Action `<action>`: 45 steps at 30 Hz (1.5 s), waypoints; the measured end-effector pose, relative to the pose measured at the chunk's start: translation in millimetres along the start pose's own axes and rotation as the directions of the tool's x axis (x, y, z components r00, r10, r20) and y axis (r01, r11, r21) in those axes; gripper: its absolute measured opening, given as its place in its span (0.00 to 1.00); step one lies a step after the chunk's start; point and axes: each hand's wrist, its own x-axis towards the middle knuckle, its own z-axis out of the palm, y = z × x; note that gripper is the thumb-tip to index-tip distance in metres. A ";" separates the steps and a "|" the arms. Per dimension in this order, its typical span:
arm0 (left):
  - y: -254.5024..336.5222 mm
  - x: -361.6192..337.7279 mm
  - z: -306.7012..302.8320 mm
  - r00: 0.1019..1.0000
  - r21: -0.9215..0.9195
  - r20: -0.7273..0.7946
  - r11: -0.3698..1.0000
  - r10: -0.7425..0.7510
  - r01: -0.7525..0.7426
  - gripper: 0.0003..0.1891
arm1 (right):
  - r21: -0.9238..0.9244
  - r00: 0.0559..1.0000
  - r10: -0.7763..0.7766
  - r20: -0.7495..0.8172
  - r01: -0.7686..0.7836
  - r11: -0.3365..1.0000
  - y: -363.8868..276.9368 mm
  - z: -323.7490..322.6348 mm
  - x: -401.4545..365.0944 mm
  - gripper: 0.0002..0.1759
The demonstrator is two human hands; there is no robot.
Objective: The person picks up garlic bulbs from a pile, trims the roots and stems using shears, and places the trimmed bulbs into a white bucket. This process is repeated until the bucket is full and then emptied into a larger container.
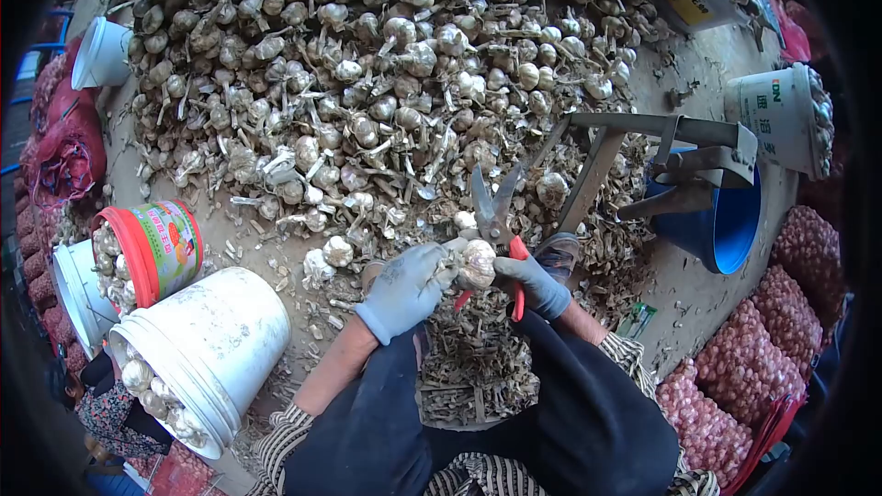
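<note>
My left hand, in a grey glove, is closed on a garlic bulb held in front of my knees. My gloved right hand is wrapped round the red handles of a pair of shears. The blades point away from me and are spread apart in a V. The bulb sits between my two hands, close beside the handles. Just beyond the blades rises a large heap of garlic with dry stems on. Trimmed scraps and husks lie between my legs.
At left stand a white bucket and a red-rimmed bucket, both holding bulbs. A metal frame stands over a blue bucket on the right. Filled net sacks line the right side. A person is at lower left.
</note>
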 end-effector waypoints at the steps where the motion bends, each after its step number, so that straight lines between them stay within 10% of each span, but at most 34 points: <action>1: 3.8 -4.1 -7.4 0.997 -0.061 0.066 0.997 -0.039 0.043 0.21 | -0.027 1.000 -0.019 0.012 0.019 0.999 -1.6 2.3 -0.1 0.48; 4: 17.3 -11.9 -31.0 0.924 -0.533 0.300 0.761 -0.238 0.370 0.23 | -0.071 0.998 -0.031 0.055 0.035 0.997 -12.8 11.8 -1.4 0.48; 9: 4.3 -11.2 -53.4 0.957 -0.794 0.230 0.535 -0.175 0.288 0.28 | -0.121 0.997 -0.066 0.035 0.070 0.990 -22.1 17.3 0.9 0.45; 10: 34.5 -3.5 -58.6 0.991 -0.059 -0.111 0.996 -0.080 0.074 0.33 | -0.137 0.998 -0.058 0.014 0.059 0.989 -26.1 19.3 -1.2 0.44; 11: 56.4 1.3 -58.7 0.940 0.761 -0.232 0.648 0.249 0.017 0.39 | -0.235 0.997 -0.070 -0.032 0.061 0.970 -25.7 17.9 -0.2 0.44; 15: 66.4 10.5 -22.3 0.997 0.661 0.075 0.747 0.035 -0.076 0.46 | -0.571 0.993 -0.079 -0.086 0.016 0.821 -24.4 6.8 4.3 0.41; 17: 37.4 21.4 8.9 0.969 0.588 0.033 0.789 -0.243 0.178 0.43 | -0.831 0.995 -0.044 -0.091 -0.052 0.554 -34.1 24.7 6.7 0.40; 18: 12.3 22.3 17.8 0.982 0.555 -0.004 0.817 -0.189 0.160 0.41 | -0.905 0.914 -0.375 0.158 0.286 0.316 -25.7 27.2 14.6 0.40; 21: -7.2 18.7 14.9 0.948 0.023 -0.069 0.949 -0.312 0.314 0.38 | -0.951 0.954 -0.287 0.082 0.161 0.263 -25.5 23.4 11.3 0.39; 24: -61.7 -7.3 20.8 0.847 -0.437 -0.160 0.806 -0.508 0.400 0.51 | -0.994 0.935 -0.339 0.104 0.111 0.002 -25.1 20.5 2.8 0.39; 27: -71.7 -10.4 14.5 0.837 -0.474 -0.240 0.812 -0.491 0.340 0.53 | -0.973 0.944 -0.299 0.141 0.077 -0.216 -33.8 27.4 -6.1 0.38; 29: -43.5 -3.6 4.0 0.865 -0.400 -0.231 0.854 -0.445 0.333 0.35 | -0.925 0.952 -0.285 0.109 -0.008 -0.381 -32.5 29.6 -7.5 0.39; 45: -10.6 -7.3 10.6 0.921 -0.242 -0.247 0.940 -0.301 0.242 0.30 | -0.914 0.990 -0.071 0.124 0.086 -0.396 -37.3 12.7 -1.1 0.37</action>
